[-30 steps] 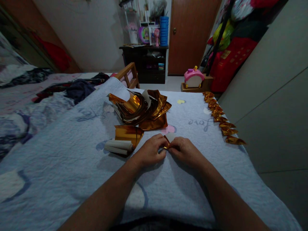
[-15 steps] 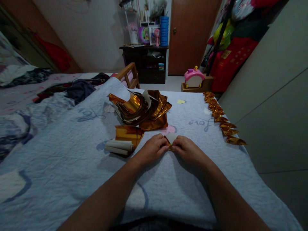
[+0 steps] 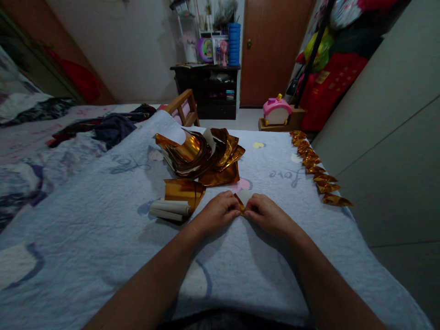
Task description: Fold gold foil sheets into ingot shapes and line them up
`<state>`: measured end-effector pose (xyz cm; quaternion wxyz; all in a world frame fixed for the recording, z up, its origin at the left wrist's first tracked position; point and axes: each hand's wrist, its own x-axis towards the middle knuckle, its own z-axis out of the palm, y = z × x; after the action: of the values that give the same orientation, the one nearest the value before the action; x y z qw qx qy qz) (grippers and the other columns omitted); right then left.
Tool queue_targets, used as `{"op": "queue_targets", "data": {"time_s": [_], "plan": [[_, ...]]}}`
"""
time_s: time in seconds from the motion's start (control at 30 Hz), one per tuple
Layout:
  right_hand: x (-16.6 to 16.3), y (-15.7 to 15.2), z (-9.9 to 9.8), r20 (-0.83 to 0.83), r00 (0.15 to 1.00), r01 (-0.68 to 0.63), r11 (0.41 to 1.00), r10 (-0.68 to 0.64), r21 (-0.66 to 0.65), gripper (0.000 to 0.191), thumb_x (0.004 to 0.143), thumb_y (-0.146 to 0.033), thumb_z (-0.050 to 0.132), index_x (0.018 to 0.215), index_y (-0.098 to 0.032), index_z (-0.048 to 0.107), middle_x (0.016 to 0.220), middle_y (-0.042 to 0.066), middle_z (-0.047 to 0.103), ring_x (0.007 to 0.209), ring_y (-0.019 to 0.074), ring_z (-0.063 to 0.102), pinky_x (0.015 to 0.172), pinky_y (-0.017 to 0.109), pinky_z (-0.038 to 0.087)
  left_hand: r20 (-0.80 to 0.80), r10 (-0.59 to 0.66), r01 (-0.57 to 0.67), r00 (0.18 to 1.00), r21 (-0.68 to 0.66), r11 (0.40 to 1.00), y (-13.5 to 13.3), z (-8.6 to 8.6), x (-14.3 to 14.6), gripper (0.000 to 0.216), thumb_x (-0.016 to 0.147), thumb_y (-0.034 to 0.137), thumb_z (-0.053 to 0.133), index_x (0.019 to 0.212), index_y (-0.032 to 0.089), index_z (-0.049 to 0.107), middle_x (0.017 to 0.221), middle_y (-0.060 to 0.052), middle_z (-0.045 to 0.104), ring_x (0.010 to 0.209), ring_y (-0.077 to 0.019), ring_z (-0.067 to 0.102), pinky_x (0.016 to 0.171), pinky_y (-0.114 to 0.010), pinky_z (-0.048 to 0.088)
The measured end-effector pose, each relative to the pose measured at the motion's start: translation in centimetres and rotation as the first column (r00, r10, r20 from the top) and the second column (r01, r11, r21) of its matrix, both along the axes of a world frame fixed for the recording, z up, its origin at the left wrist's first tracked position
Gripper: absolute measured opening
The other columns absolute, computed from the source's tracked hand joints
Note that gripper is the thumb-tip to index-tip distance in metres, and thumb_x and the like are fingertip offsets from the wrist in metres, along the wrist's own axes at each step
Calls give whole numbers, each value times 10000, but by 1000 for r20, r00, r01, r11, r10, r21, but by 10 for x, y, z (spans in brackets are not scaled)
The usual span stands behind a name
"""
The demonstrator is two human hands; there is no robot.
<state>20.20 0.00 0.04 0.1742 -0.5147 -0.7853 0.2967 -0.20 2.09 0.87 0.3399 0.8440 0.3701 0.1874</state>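
My left hand point(image 3: 217, 212) and my right hand point(image 3: 266, 214) meet at the middle of a pale blue bedspread point(image 3: 103, 220). Both pinch one small gold foil paper point(image 3: 242, 200), whose white back shows between the fingertips. Most of that paper is hidden under my fingers. Just left of my left hand lies a folded gold sheet point(image 3: 183, 190) on a rolled white one point(image 3: 169, 210). Behind them rises a heap of curled gold sheets point(image 3: 202, 156).
A row of several folded gold pieces point(image 3: 316, 170) runs along the bed's right edge beside a pale wardrobe point(image 3: 392, 137). Clothes point(image 3: 110, 126) lie at the far left. A wooden chair back point(image 3: 183, 106), a dark shelf unit point(image 3: 209, 87), a brown door point(image 3: 271, 50) and a pink toy point(image 3: 276, 110) stand beyond.
Both hands have crept slightly away from me on the bedspread, still pinched on the same small gold paper. Nothing else has moved.
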Motion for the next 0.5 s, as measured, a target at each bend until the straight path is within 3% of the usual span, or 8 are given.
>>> {"op": "queue_targets", "data": {"time_s": [0.33,0.5], "plan": [[-9,-6,8,281,957,43,994,-70,102,252,966,-173,496,796,-154,681,869,83,671,817,188,549,754,309,363,-141,53,-44,989,67,997,-4,1,4,141,940,201,548,834,176,638,925,-47,565,953,-209,540,865,-332,434],[-10,-7,8,320,941,73,989,-110,127,223,959,-229,544,792,-164,676,858,82,674,810,197,550,743,317,348,-171,78,-58,982,119,991,-5,-3,6,161,950,224,529,820,179,611,926,-48,555,946,-214,529,868,-349,433]]}}
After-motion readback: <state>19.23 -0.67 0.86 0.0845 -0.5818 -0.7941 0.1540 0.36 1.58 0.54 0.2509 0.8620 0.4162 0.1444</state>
